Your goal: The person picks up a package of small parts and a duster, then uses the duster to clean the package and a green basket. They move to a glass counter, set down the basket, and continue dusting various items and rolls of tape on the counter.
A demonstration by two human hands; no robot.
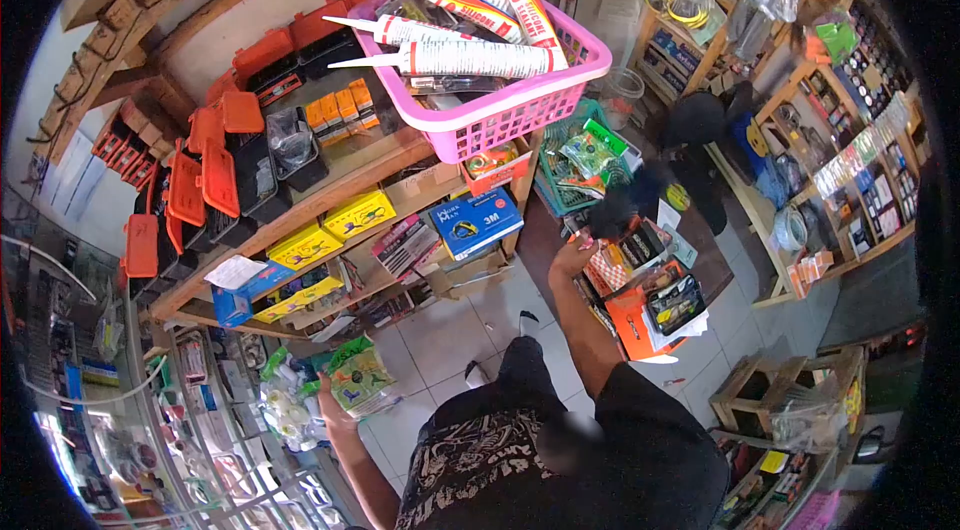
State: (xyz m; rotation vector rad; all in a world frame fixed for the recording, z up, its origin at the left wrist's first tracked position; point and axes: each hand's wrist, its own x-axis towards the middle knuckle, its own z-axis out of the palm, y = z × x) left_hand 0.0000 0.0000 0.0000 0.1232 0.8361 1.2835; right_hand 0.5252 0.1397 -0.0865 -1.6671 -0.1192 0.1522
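My left hand point(326, 396) is low at the left, its fingers closed on the edge of a clear plastic packet point(358, 377) with green and yellow print. Beside it hangs a plastic bag of white rolls point(288, 408). My right hand point(573, 258) is stretched forward to the near edge of a dark table point(708, 275), with fingers curled; whatever is in them is too small to make out. Close to that hand lie a red-and-white checked packet point(609, 270), an orange box point(638, 326) and a black packaged item point(675, 305).
A pink basket point(505, 125) of silicone sealant tubes point(480, 58) stands on the wooden shelf, near orange-lidded cases point(205, 180). Below are yellow boxes point(330, 228) and a blue 3M box point(477, 223). A green basket point(563, 195) and a dark-clothed person point(695, 160) are beyond the table.
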